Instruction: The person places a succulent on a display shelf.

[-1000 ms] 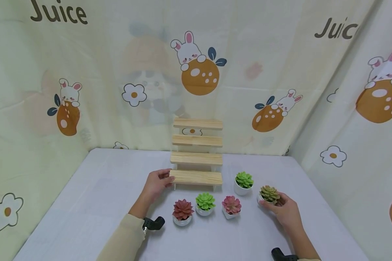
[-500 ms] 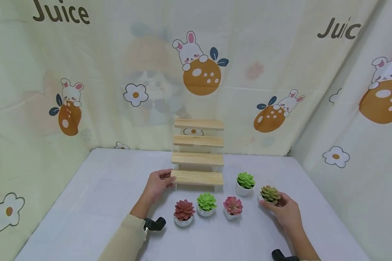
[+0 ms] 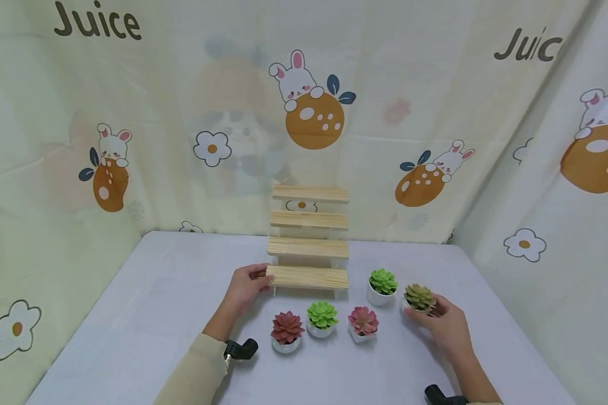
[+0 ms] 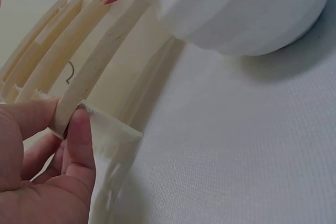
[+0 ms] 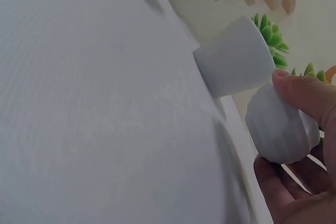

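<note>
Pinching stand (image 3: pixel 308 276) at its near left end with left hand (image 3: pixel 245 286); gripping olive plant (image 3: pixel 418 296) at right in right hand (image 3: pixel 446 322), seemingly just above table (image 3: pixel 132 315). Probably early on, with none shelved, leaving red plant (image 3: pixel 287 327), pink plant (image 3: pixel 363 320), near green plant (image 3: pixel 321 315) and far green plant (image 3: pixel 383 282) on the table.

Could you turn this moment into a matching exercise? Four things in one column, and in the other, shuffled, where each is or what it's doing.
Things
1. Left hand
2. Right hand
3. Dark red plant
4. Wooden stand

Places and states
A. In a white pot, just left of a bright green plant
B. Holds the dull green plant
C. Has four boards, one above another
D. Pinches the left end of the lowest board

Pairs: 1-D, 2-B, 3-A, 4-C
</note>
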Demonstrator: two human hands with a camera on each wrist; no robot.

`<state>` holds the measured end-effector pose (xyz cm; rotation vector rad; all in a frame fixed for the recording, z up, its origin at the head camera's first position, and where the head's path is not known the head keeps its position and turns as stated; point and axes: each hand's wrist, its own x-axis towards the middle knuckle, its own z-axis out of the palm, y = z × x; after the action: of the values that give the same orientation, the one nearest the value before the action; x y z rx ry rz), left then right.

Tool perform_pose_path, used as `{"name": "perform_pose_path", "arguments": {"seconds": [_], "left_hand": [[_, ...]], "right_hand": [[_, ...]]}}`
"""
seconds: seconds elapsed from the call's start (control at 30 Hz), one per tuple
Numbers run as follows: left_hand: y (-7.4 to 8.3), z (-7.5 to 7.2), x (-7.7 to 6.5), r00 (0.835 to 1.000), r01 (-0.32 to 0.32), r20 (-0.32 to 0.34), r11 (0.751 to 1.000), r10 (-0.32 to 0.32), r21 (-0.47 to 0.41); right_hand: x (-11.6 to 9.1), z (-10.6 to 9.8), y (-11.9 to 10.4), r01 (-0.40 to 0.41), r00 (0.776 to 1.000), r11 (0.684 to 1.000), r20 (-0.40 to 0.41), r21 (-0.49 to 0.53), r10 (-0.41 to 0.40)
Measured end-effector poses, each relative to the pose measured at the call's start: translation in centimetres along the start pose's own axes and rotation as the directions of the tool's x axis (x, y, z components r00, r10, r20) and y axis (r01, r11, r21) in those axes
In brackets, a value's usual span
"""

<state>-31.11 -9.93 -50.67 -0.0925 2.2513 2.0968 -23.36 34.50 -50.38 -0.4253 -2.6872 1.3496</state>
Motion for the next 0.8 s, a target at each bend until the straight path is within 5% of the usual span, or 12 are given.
{"name": "perform_pose_path", "arguments": {"seconds": [0.37,0.8], "left_hand": [[0.0,0.0,0.1,1.0,0.0,-0.001,1.0,0.0,0.009],[0.0,0.0,0.0,1.0,0.019,-0.002,0.999,-0.019,0.035]], "right_hand": [[-0.8,0.5,-2.4,0.063,0.998,0.979,-0.043,0.192,-0.056],[-1.3,0.1,-6.1,0.136,0.99,0.972,-0.072,0.192,-0.124]]}}
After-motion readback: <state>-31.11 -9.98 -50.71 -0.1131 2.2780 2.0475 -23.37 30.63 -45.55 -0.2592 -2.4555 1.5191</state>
